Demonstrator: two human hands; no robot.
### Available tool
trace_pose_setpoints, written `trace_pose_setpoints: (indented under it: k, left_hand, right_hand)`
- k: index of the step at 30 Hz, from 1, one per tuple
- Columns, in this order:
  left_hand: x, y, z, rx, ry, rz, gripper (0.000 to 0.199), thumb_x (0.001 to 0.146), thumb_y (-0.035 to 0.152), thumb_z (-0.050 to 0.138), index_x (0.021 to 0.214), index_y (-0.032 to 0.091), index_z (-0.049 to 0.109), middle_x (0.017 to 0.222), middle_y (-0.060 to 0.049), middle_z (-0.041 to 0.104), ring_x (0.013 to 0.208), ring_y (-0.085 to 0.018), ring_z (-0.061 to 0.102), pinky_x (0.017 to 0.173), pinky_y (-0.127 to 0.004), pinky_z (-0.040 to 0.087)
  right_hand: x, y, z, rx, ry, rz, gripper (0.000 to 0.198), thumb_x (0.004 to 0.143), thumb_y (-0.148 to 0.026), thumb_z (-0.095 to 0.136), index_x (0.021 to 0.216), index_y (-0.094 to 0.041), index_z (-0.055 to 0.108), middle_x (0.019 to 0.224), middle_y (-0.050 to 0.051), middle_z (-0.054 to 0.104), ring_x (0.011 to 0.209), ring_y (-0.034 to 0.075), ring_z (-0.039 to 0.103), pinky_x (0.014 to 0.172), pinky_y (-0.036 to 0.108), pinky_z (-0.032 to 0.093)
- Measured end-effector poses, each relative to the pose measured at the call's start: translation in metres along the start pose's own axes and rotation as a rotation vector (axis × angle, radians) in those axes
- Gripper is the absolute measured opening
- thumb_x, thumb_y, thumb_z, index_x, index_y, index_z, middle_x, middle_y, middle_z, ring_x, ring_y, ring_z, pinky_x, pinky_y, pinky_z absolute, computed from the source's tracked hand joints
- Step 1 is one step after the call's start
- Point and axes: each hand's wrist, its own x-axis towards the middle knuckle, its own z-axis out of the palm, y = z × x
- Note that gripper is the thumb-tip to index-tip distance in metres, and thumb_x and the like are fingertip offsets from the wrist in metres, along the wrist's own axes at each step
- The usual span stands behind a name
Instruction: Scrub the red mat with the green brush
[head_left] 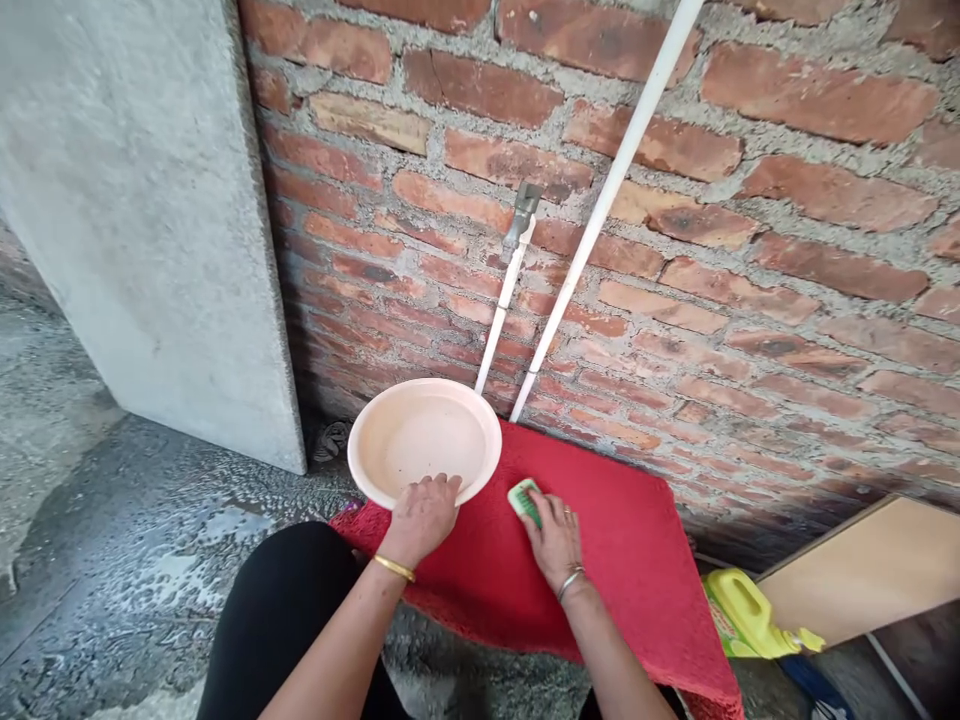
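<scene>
A pale pink plastic basin stands at the far left end of a table-like surface covered with red cloth. Over the basin's near rim curl the fingers of my left hand, with a gold bangle on the wrist. The thumb is hidden. My right hand closes around a small green-and-white block, shaped like a soap bar or a scrub brush; I cannot tell which. The block rests on or just above the red cloth, right of the basin. A ring and a silver bangle show on that hand and wrist.
Behind the cloth rises a brick wall with two white pipes. A grey slab leans at the left over wet concrete floor. A yellow jug lies beside a tan board at right.
</scene>
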Motion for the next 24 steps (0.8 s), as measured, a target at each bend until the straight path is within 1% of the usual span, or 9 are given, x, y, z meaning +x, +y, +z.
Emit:
trace_pose_setpoints:
  k: [3, 7, 10, 12, 14, 16, 18, 20, 24]
  left_hand:
    - [0.000, 0.000, 0.000, 0.009, 0.014, 0.000, 0.032, 0.092, 0.021, 0.053, 0.122, 0.019, 0.063, 0.103, -0.014, 0.068, 0.096, -0.029, 0.068, 0.077, -0.038, 0.050]
    - [0.000, 0.000, 0.000, 0.033, 0.006, -0.002, 0.035, 0.092, 0.021, 0.052, 0.126, 0.019, 0.062, 0.106, -0.014, 0.069, 0.097, -0.030, 0.068, 0.078, -0.039, 0.051]
    - [0.001, 0.000, 0.000, 0.022, -0.004, -0.016, 0.035, 0.092, 0.021, 0.052, 0.126, 0.019, 0.062, 0.107, -0.015, 0.069, 0.097, -0.029, 0.068, 0.079, -0.039, 0.050]
    - [0.001, 0.001, -0.001, 0.016, -0.005, -0.026, 0.036, 0.092, 0.022, 0.052, 0.126, 0.020, 0.062, 0.108, -0.015, 0.069, 0.097, -0.028, 0.067, 0.079, -0.038, 0.050]
    - [0.001, 0.002, -0.002, 0.023, 0.000, -0.029, 0.035, 0.092, 0.022, 0.052, 0.126, 0.020, 0.062, 0.108, -0.015, 0.069, 0.098, -0.028, 0.067, 0.079, -0.038, 0.050]
    - [0.000, 0.003, -0.003, 0.034, 0.007, -0.026, 0.035, 0.092, 0.022, 0.051, 0.125, 0.020, 0.062, 0.108, -0.015, 0.069, 0.097, -0.028, 0.067, 0.079, -0.038, 0.050]
    - [0.000, 0.004, -0.003, 0.042, 0.008, -0.022, 0.034, 0.092, 0.022, 0.051, 0.124, 0.020, 0.062, 0.106, -0.014, 0.069, 0.096, -0.028, 0.068, 0.078, -0.038, 0.050]
    - [0.000, 0.004, -0.003, 0.049, 0.010, -0.018, 0.034, 0.092, 0.021, 0.050, 0.124, 0.019, 0.062, 0.105, -0.014, 0.069, 0.095, -0.028, 0.068, 0.078, -0.037, 0.050]
    - [-0.001, 0.003, -0.002, 0.052, 0.014, -0.013, 0.035, 0.093, 0.024, 0.052, 0.126, 0.020, 0.061, 0.105, -0.014, 0.068, 0.096, -0.028, 0.067, 0.078, -0.037, 0.049]
  right_hand:
    - [-0.019, 0.072, -0.019, -0.091, 0.022, 0.244, 0.044, 0.097, -0.046, 0.041, 0.130, -0.025, 0.061, 0.117, 0.012, 0.067, 0.100, 0.026, 0.062, 0.087, 0.041, 0.046]
    - [-0.073, 0.162, -0.048, -0.167, 0.103, 0.531, 0.063, 0.095, -0.057, 0.028, 0.132, -0.019, 0.060, 0.114, 0.018, 0.067, 0.093, 0.032, 0.064, 0.081, 0.048, 0.049]
    - [-0.115, 0.207, -0.066, -0.162, 0.196, 0.738, 0.074, 0.089, -0.070, 0.024, 0.128, -0.021, 0.063, 0.111, 0.019, 0.067, 0.085, 0.035, 0.066, 0.077, 0.053, 0.050]
    - [-0.131, 0.220, -0.073, -0.121, 0.252, 0.840, 0.078, 0.084, -0.078, 0.025, 0.124, -0.023, 0.064, 0.108, 0.018, 0.068, 0.083, 0.036, 0.066, 0.075, 0.055, 0.050]
    - [-0.130, 0.215, -0.074, -0.045, 0.297, 0.858, 0.082, 0.081, -0.082, 0.028, 0.126, -0.022, 0.063, 0.108, 0.018, 0.068, 0.089, 0.038, 0.066, 0.078, 0.056, 0.050]
    - [-0.114, 0.193, -0.068, 0.066, 0.324, 0.774, 0.085, 0.081, -0.083, 0.031, 0.130, -0.020, 0.060, 0.112, 0.018, 0.067, 0.098, 0.038, 0.065, 0.085, 0.054, 0.050]
    - [-0.086, 0.157, -0.058, 0.186, 0.327, 0.629, 0.082, 0.083, -0.081, 0.034, 0.131, -0.019, 0.058, 0.117, 0.017, 0.067, 0.105, 0.034, 0.063, 0.092, 0.049, 0.049]
    - [-0.052, 0.113, -0.044, 0.270, 0.294, 0.493, 0.074, 0.087, -0.076, 0.035, 0.129, -0.020, 0.059, 0.117, 0.014, 0.066, 0.104, 0.029, 0.063, 0.092, 0.043, 0.049]
    - [0.012, 0.023, -0.013, 0.229, 0.154, 0.275, 0.052, 0.096, -0.059, 0.036, 0.126, -0.024, 0.061, 0.110, 0.010, 0.067, 0.094, 0.024, 0.063, 0.083, 0.037, 0.048]
